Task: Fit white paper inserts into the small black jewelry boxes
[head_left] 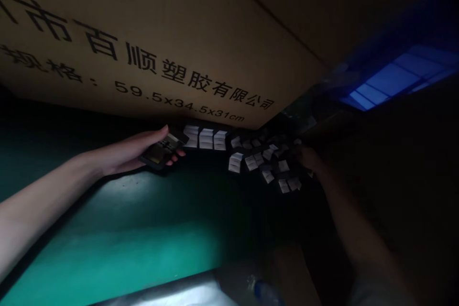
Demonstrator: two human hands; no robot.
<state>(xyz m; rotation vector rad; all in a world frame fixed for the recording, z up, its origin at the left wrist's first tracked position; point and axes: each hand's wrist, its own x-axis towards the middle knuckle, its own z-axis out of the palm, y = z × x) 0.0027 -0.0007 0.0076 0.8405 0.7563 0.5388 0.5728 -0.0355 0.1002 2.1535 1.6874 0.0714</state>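
Observation:
My left hand is closed around a flat dark rectangular plastic piece, its thumb on the upper edge and its fingertips showing below. The piece has a shiny face with small dark markings; its kind is not clear. Just to its right stands a row of dark pieces with pale stepped faces. A loose heap of similar dark pieces lies farther right, turned at various angles. My right hand is at the right edge of this heap, in deep shadow. Its fingers are too dark to make out.
A large cardboard box with black printing stands behind the pieces. The green work surface is partly shaded. A pale sheet and a clear bottle with a blue label are at the near edge. Something blue and shiny is at right.

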